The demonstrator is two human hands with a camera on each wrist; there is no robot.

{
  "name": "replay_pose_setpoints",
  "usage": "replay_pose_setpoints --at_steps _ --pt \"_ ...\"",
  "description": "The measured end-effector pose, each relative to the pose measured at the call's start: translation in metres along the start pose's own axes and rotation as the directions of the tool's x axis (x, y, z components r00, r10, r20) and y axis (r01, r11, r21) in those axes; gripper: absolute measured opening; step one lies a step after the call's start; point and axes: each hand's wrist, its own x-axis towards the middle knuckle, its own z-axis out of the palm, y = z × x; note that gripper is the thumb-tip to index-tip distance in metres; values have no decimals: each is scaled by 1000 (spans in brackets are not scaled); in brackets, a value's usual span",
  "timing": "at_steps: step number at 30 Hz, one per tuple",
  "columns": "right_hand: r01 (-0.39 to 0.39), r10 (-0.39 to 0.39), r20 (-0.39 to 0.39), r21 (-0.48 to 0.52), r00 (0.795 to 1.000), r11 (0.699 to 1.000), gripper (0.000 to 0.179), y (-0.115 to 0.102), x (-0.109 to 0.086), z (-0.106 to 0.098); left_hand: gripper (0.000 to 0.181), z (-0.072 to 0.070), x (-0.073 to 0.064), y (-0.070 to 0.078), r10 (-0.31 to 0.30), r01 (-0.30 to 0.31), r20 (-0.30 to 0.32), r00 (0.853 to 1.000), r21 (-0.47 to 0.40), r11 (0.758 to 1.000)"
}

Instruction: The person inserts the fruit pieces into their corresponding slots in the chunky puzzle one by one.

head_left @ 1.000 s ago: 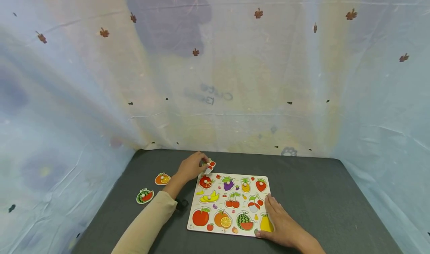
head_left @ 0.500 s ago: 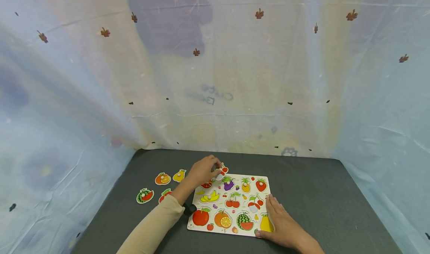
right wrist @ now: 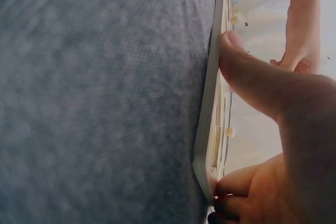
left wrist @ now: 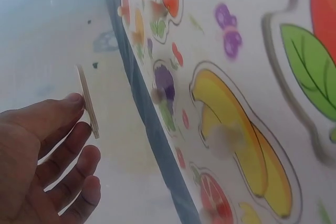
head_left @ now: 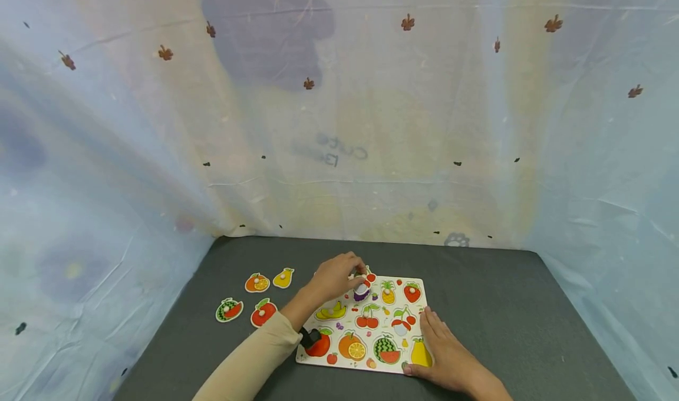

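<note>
Two hands work at a fruit puzzle board lying on a dark tabletop. In the head view, the board's long side runs left to right across the person's front. The left hand holds a red fruit puzzle piece over the board's far part, by the grapes; the piece's stem end points away from the person, its long axis running nearly fore and aft. The right hand rests at the near right corner, thumb and fingers spread wide. Left of the board lie four pieces: orange, pear, watermelon and apple, the pear's narrow end pointing away and rightward.

In the left wrist view, thumb and forefinger pinch the held piece, seen edge-on as a thin slip, apart from the board.

In the right wrist view, the thumb touches one edge and the fingers the corner.
</note>
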Motion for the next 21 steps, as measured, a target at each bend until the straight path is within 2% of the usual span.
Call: replay_pose_setpoints --at_steps 8,21 --pt "2 -2 -1 -4 1000 1000 130 0 1 0 14 4 5 14 35 -36 22 999 26 999" --pt "20 -20 2 -2 1000 1000 129 0 0 -2 11 20 11 34 81 -84 101 992 28 996"
